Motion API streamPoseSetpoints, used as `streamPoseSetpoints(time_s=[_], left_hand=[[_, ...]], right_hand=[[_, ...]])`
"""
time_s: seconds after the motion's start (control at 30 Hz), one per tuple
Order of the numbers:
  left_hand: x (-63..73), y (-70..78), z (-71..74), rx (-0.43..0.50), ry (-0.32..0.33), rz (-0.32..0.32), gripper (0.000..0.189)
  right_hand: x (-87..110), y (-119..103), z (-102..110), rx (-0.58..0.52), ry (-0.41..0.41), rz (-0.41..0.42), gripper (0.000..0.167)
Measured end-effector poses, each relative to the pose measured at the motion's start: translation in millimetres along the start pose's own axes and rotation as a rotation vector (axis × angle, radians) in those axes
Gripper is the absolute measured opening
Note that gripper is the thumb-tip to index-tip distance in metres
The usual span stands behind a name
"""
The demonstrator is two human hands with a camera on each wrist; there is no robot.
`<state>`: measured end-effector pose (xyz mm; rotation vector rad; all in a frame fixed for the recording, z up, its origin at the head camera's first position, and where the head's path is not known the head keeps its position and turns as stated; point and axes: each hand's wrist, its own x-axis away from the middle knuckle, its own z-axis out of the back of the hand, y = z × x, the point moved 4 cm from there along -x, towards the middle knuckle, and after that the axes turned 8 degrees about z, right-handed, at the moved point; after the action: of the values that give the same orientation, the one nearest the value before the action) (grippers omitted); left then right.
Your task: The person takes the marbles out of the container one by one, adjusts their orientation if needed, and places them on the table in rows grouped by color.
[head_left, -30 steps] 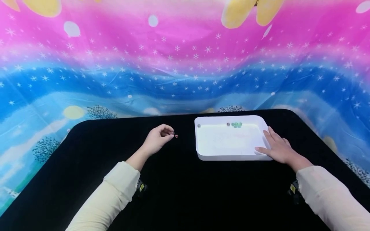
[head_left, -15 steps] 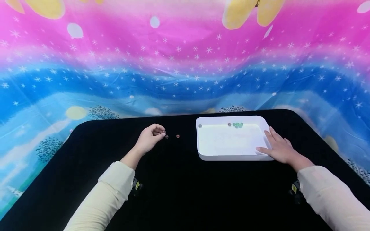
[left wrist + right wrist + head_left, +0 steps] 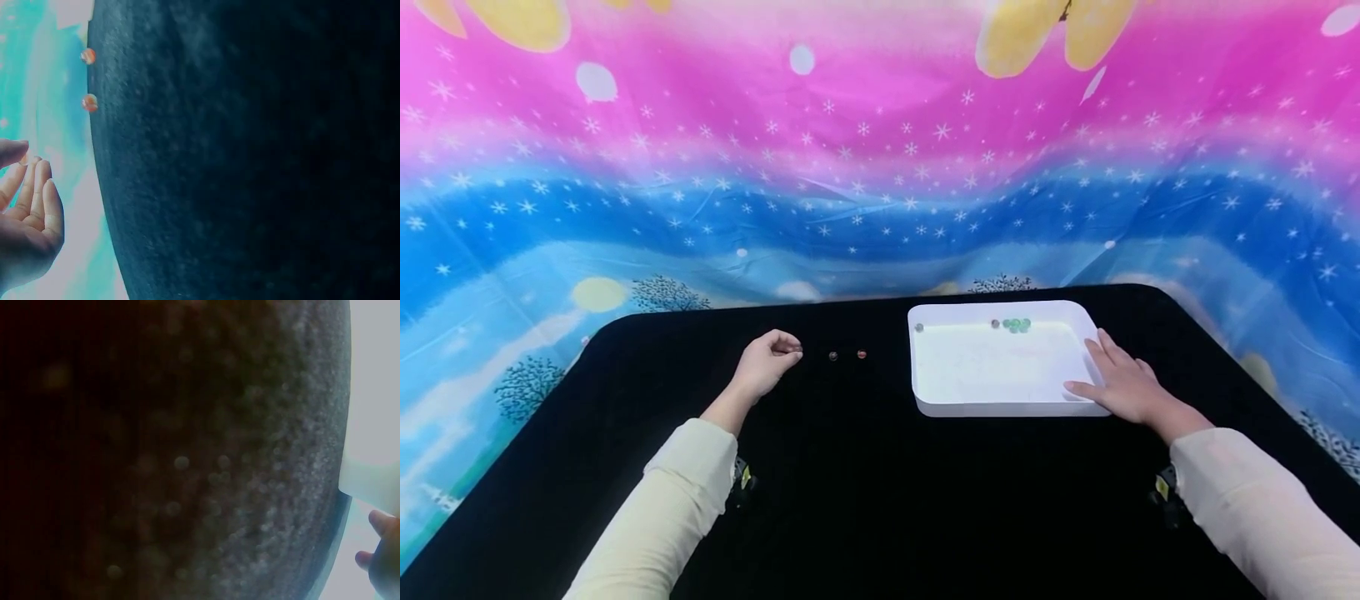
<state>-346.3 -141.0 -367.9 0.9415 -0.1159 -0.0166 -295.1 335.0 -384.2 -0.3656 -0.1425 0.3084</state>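
In the head view my left hand point(image 3: 760, 365) is low over the black tabletop, left of two reddish-brown marbles. Its thumb and fingertips pinch a small marble point(image 3: 24, 160), mostly hidden by the fingers in the left wrist view. The nearer loose marble point(image 3: 832, 356) lies just right of the fingertips. Farther right, toward the tray, is the redder marble point(image 3: 861, 354). My right hand point(image 3: 1122, 385) rests with spread, straight fingers on the right side of a white tray point(image 3: 970, 410). Inside that tray, a cluster of green marbles point(image 3: 1017, 325) lies along the far wall.
Beside the green cluster is one brownish marble point(image 3: 995, 323). A greyish marble point(image 3: 919, 327) sits in the tray's far left corner. The black-covered table point(image 3: 925, 508) reaches back to a pink and blue printed cloth point(image 3: 865, 192) hanging behind it.
My left hand has moved left in steps, leaving a second marble on the table to the left of the redder one. The right hand has stayed on the tray.
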Motion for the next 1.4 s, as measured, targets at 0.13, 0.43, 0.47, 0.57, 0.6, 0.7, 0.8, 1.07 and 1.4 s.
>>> streamPoseSetpoints(time_s=[0.13, 0.43, 0.47, 0.57, 0.6, 0.7, 0.8, 1.07, 1.4], left_hand=[[-4.4, -5.3, 0.6, -0.022, -0.001, 0.027, 0.018], [-11.4, -11.1, 3.0, -0.056, 0.005, 0.059, 0.017], [-11.7, -11.4, 2.8, -0.060, 0.004, 0.062, 0.016], [-13.1, -11.9, 2.3, -0.064, 0.004, 0.065, 0.016], [-13.8, -12.1, 2.4, -0.063, 0.005, 0.068, 0.016], [-15.7, -12.8, 3.2, -0.067, 0.012, 0.077, 0.015], [-16.4, -13.7, 3.7, -0.082, 0.011, 0.087, 0.014], [-16.8, -13.3, 4.4, -0.113, 0.007, 0.089, 0.014], [-21.7, -14.7, 1.9, -0.156, -0.011, 0.117, 0.015]], right_hand=[[-0.7, 0, 0, -0.004, -0.003, 0.000, 0.093], [-0.1, 0, 1, -0.008, -0.003, 0.007, 0.092], [0.1, 0, 1, -0.006, -0.003, 0.007, 0.092], [0.2, 0, 1, 0.001, 0.000, 0.005, 0.092], [0.0, 0, 1, 0.005, 0.001, 0.004, 0.092], [-0.4, 1, 2, 0.013, 0.005, 0.001, 0.093], [-0.6, 0, 1, 0.019, 0.006, -0.002, 0.094], [-0.6, -1, 2, 0.019, 0.009, -0.003, 0.094], [-0.3, 0, 0, 0.016, 0.008, -0.004, 0.093]])
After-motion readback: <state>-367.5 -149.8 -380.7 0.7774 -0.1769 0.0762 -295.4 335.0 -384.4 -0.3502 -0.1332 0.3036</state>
